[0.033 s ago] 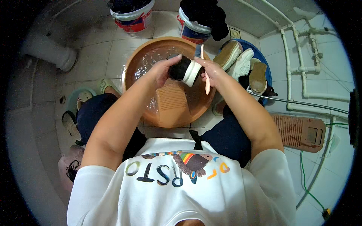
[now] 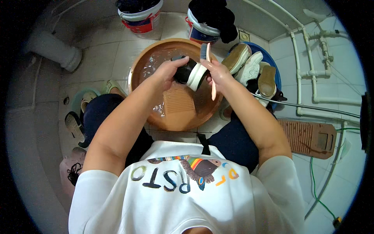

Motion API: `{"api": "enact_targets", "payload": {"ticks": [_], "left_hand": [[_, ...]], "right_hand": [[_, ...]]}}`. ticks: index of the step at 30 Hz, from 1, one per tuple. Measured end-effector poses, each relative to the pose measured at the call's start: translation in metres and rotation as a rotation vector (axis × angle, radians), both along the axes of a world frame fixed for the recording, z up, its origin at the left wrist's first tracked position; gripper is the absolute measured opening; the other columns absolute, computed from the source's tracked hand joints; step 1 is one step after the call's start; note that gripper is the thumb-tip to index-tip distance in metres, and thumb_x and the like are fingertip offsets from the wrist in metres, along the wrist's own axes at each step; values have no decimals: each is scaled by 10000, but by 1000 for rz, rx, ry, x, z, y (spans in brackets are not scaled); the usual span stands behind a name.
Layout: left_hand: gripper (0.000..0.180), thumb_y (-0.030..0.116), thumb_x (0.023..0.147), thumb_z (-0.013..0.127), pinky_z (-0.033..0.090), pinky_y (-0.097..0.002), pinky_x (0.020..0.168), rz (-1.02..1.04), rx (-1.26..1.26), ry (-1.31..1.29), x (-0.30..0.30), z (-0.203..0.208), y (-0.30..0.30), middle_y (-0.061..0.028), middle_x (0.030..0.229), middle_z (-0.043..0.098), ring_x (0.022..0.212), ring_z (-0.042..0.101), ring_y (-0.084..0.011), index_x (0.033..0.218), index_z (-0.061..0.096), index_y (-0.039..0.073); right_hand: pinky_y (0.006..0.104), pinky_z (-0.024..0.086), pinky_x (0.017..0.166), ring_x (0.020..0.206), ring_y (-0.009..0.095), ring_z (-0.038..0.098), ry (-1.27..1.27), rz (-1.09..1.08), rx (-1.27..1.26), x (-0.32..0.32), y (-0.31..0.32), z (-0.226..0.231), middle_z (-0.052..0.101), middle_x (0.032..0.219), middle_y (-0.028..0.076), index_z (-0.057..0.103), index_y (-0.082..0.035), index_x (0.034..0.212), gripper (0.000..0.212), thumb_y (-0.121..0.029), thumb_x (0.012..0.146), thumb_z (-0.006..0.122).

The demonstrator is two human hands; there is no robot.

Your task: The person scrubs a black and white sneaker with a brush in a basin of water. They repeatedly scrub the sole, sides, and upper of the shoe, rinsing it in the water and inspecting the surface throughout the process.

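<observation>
Over the water in a round brown basin (image 2: 134,62), a black shoe with a thick white sole (image 2: 196,75) is held up between both hands. My left hand (image 2: 167,72) is closed around its dark end, thumb on top. By the sole, my right hand (image 2: 219,74) grips a scrub brush (image 2: 213,91) with a pale pink handle and grey bristles, its fingers also at the shoe's edge. The bristles point up and away, apart from the shoe's dark part. Beneath the hands, a tan ribbed washboard (image 2: 179,105) slants into the basin.
Right of the basin, a blue tub (image 2: 277,76) holds several shoes. Two buckets (image 2: 140,19) with dark cloth stand behind. A brown washboard (image 2: 306,137), a hose (image 2: 323,105) and white pipes (image 2: 296,58) are at the right. More shoes (image 2: 74,124) lie at my left.
The whole view has shifted slightly. The shoe has turned a little in my hands, and the brush has tilted slightly. Both hands keep their hold.
</observation>
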State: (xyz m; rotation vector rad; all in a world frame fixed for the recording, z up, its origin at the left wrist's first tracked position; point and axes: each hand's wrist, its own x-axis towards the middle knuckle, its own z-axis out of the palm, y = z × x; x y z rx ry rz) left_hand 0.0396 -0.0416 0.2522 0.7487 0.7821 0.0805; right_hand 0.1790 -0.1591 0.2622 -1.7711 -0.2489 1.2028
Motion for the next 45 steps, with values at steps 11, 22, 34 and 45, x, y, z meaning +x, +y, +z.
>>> {"api": "enact_targets", "payload": {"ticks": [11, 22, 34, 45], "left_hand": [[242, 182, 823, 561, 390, -339, 872, 103, 16, -302, -15, -9, -23, -67, 984, 604, 940, 547, -191, 1015, 563, 35], [337, 12, 780, 540, 392, -335, 878, 32, 134, -312, 12, -14, -47, -78, 1023, 575, 964, 531, -197, 1115, 514, 32], [291, -47, 656, 664, 316, -250, 905, -571, 805, -436, -12, -3, -39, -26, 1039, 509, 1000, 465, -171, 939, 615, -1], [323, 338, 895, 457, 401, -318, 824, 170, -281, -552, -17, -3, -10, -94, 1006, 571, 922, 532, -221, 1032, 534, 55]], "right_hand": [[246, 383, 873, 1032, 152, 499, -692, 121, 365, -17, -19, 28, 450, 1284, 125, 309, -3, 1343, 560, -314, 905, 467], [355, 382, 912, 1168, 297, 455, -620, 137, 0, 76, -29, -36, 441, 1301, 168, 351, -84, 1339, 570, -441, 897, 390], [338, 492, 814, 916, 180, 605, 567, 134, 301, 59, -14, -21, 608, 1044, 127, 521, -44, 1152, 605, -453, 735, 676], [316, 362, 944, 1147, 218, 436, -82, 84, 612, 28, -2, 18, 359, 1337, 149, 110, -8, 1396, 910, -178, 721, 696]]}}
